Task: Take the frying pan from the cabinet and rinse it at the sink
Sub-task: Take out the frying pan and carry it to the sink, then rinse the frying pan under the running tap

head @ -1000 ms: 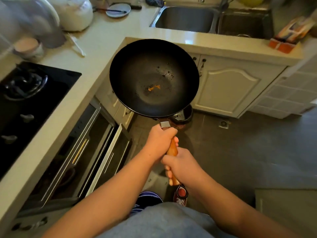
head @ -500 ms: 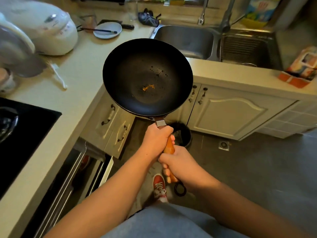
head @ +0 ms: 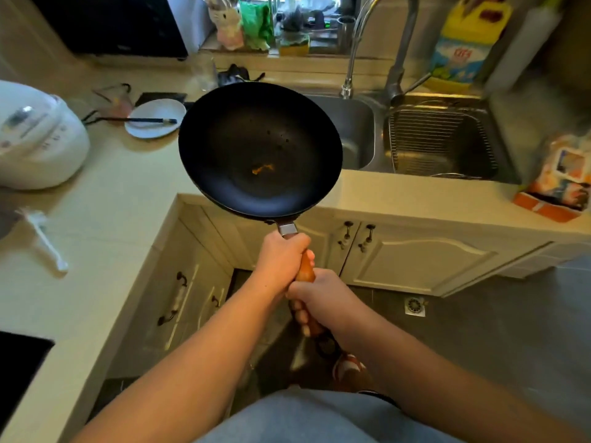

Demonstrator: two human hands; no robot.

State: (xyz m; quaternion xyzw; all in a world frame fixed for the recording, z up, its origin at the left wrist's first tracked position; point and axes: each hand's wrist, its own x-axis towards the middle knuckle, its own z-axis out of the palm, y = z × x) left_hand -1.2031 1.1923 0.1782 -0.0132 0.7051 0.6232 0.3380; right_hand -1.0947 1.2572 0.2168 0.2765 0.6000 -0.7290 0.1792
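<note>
A black frying pan [head: 260,150] with a small orange speck in its bowl hangs level in the air over the counter's inner corner, its far rim overlapping the left basin of the steel sink [head: 355,129]. My left hand [head: 281,257] grips the wooden handle just behind the metal collar. My right hand [head: 319,298] grips the same handle lower down, nearer my body. The tap [head: 355,52] arches behind the sink, to the right of the pan. The cabinet doors [head: 412,257] under the sink are closed.
A white rice cooker [head: 35,139] stands on the counter at left, with a white plate and chopsticks [head: 155,119] behind it. A wire rack [head: 441,139] fills the right basin. A colourful box [head: 563,183] lies on the counter's right end. The hob's corner [head: 19,362] shows at lower left.
I have stepped closer to the sink. The pan, held by both hands throughout, has moved forward from over the floor and cabinet fronts until it overlaps the left basin.
</note>
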